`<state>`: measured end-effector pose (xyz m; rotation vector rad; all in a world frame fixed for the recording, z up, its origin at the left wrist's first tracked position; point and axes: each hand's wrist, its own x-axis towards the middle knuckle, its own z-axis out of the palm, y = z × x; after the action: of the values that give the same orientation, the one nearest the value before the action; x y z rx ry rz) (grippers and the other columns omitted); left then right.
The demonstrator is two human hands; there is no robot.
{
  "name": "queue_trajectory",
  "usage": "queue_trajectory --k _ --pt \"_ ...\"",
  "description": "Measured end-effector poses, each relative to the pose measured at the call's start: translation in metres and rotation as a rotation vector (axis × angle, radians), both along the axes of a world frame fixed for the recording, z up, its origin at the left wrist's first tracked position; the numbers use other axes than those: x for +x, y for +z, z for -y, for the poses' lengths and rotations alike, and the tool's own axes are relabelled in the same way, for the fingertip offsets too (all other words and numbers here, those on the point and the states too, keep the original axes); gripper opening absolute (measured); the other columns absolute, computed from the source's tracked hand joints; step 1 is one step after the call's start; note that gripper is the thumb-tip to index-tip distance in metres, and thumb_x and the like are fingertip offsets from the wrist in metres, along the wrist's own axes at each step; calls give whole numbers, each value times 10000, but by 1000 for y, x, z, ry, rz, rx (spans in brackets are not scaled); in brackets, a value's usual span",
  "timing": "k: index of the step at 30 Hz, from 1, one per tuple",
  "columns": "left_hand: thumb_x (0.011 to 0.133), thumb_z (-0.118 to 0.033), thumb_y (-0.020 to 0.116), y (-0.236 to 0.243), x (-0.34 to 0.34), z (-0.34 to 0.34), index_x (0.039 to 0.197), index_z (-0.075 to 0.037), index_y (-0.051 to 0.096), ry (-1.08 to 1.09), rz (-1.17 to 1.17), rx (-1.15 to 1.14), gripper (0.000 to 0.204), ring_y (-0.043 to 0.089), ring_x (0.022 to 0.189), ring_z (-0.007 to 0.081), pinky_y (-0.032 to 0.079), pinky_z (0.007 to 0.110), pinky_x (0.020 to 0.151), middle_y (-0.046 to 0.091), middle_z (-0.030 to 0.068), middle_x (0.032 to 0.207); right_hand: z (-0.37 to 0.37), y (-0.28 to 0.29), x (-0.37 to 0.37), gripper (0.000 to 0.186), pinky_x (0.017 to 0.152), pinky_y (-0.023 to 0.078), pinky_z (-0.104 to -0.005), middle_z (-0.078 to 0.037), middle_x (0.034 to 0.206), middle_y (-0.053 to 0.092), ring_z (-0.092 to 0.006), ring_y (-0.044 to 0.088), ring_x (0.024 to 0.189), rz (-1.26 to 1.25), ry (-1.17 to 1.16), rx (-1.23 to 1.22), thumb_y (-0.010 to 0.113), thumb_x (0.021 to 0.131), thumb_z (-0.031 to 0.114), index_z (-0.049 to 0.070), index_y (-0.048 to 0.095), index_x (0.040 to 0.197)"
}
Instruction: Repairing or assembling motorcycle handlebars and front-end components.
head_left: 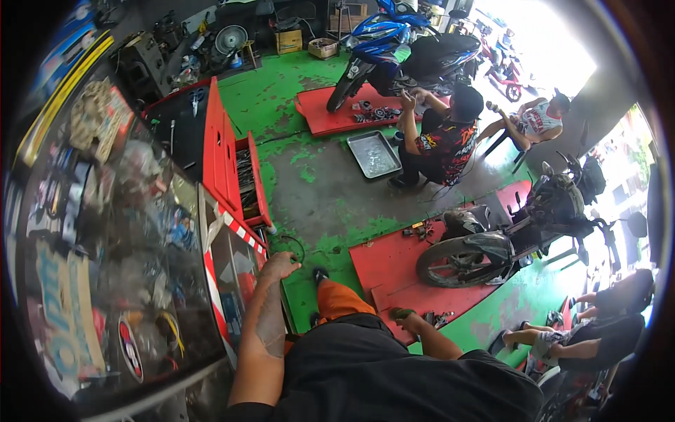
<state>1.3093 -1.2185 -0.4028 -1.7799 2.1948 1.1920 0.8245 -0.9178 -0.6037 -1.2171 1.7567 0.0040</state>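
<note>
My left hand is stretched out beside the glass display case, near the end of the open red drawer. Its fingers are closed, and a thin dark curved loop, like a bit of cable or a ring, rises from them. Lower down at my right side, my right hand is curled in front of the red platform. Something dull and greenish shows at its fingers, too small to name. Tools lie jumbled inside the drawer of the red tool cabinet.
The glass display case with red-and-white striped edging runs along my left. A dark motorcycle stands on the red platform at right. Ahead, a person sits by a metal tray and a blue motorcycle. Others sit farther right.
</note>
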Motion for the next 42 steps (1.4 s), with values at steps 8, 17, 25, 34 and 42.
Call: queue_trajectory --k 8,17,25,34,42 --pt "916 -345 691 -35 -3 141 1203 13 661 173 -211 -33 459 683 1021 263 529 384 892 714 176 1103 151 57 12 336 608 514 -331 -73 909 733 -164 644 688 355 -435 196 645 933 255 35 700 1181" --pt "986 -401 606 -121 70 304 1377 -102 520 1481 -1146 22 500 662 943 262 543 393 809 660 75 1175 397 96 -53 292 506 465 -304 -58 894 721 -148 642 681 192 -422 304 652 919 227 46 697 1144" --pt "951 -593 474 -117 52 444 1474 -60 403 2190 -2092 -648 750 503 1291 377 428 487 1105 452 194 1478 704 139 -153 313 561 501 -326 -48 940 727 -182 665 721 27 -105 163 609 933 235 88 660 1204" --pt "934 -663 397 -143 104 515 1274 -142 614 2743 -2074 -1572 658 621 1127 288 531 474 978 635 124 1279 993 200 -12 237 677 544 -279 -71 926 729 -158 673 779 28 278 -2 571 971 155 33 684 1139" --pt "964 -750 160 -126 123 545 1513 -7 383 3811 -1392 -838 950 463 1365 382 291 454 1200 490 170 1495 1157 235 145 293 785 539 -369 -104 951 735 -208 696 888 -239 1135 79 657 939 288 97 712 1155"
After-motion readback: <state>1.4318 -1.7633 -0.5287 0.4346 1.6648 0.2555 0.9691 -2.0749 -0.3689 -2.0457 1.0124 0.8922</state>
